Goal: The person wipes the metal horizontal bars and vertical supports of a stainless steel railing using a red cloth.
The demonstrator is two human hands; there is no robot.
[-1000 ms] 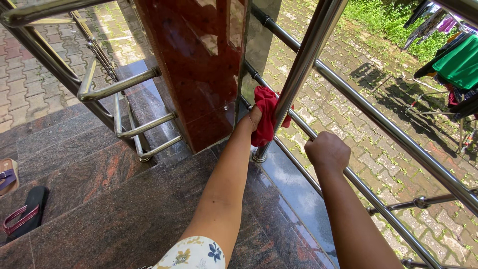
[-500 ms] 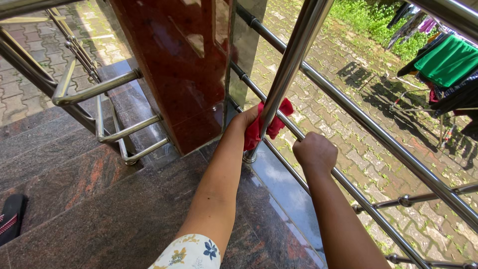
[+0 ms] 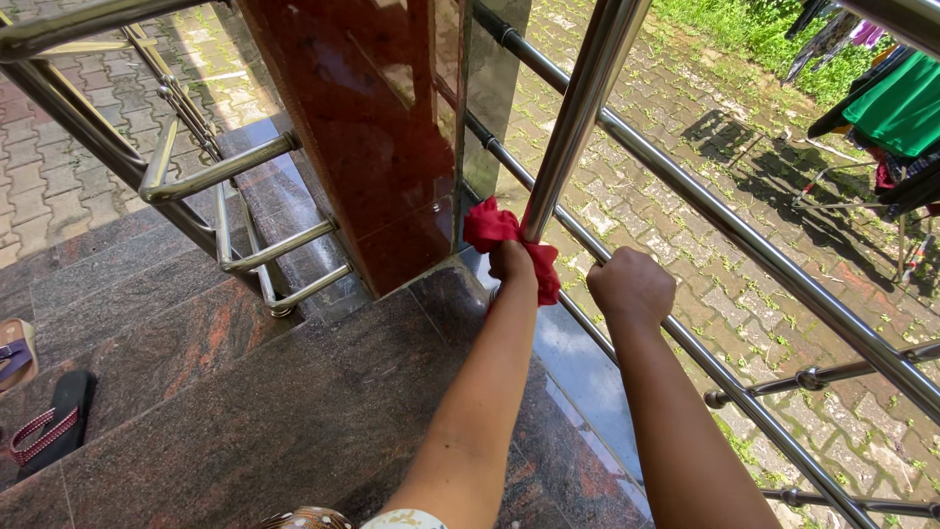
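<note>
My left hand (image 3: 512, 262) grips a red cloth (image 3: 490, 226) wrapped around the lower end of an upright steel railing post (image 3: 578, 113), close to where the post meets the floor. My right hand (image 3: 632, 287) is closed around the lowest slanting steel rail (image 3: 720, 377), just right of the post. Both forearms reach forward from the bottom of the view. The post's base is hidden behind the cloth and my left hand.
A polished red granite pillar (image 3: 377, 127) stands left of the post. Another steel railing (image 3: 181, 176) runs down the steps at left. Sandals (image 3: 44, 416) lie on the granite floor (image 3: 255, 392) at far left. Beyond the rails are paving bricks (image 3: 685, 127) and hanging clothes (image 3: 896, 103).
My left hand has slid the red cloth down the post towards its base and turned round to the near side. My right hand keeps its grip on the lower rail.
</note>
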